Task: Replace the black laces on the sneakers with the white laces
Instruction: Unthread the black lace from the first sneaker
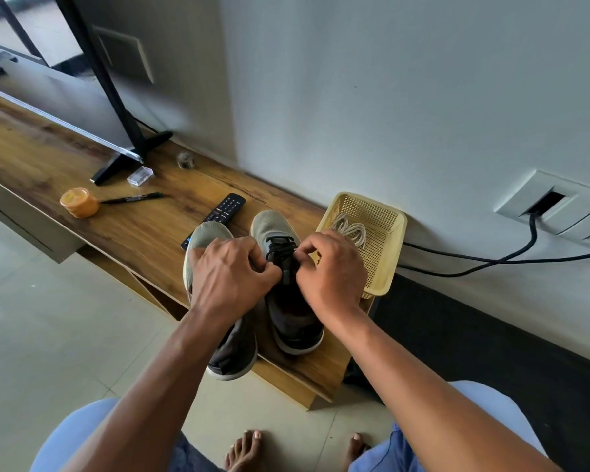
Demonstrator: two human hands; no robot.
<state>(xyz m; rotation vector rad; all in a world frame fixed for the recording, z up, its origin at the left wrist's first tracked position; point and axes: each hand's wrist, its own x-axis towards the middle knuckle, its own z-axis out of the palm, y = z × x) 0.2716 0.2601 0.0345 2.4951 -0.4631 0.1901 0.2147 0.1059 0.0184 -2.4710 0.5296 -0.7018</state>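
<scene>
— Head camera, looking down: what are the hands doing?

— Both are on the right sneaker, which stands on the wooden bench with its toe pointing to the wall. The left hand has its fingers curled tight, the grip pinching the black laces from the left side of the tongue. The right hand is curled too, its fingertips nipping the same laces from the right.

— So neither grip is spread?

— No, both are pressed closed on lace. How many strands each holds, I cannot tell.

— And the other shoe?

— The left sneaker stands just beside the first, partly hidden under the left hand and forearm, its heel hanging over the bench's front edge.

— The white laces?

— The white laces lie bundled in the yellow basket, which sits on the bench just right of the shoes, behind the right hand.

— Anything else on that bench?

— A black remote touching the left sneaker's toe, a black marker, an orange tub, a small clear box, and a TV stand foot.
</scene>
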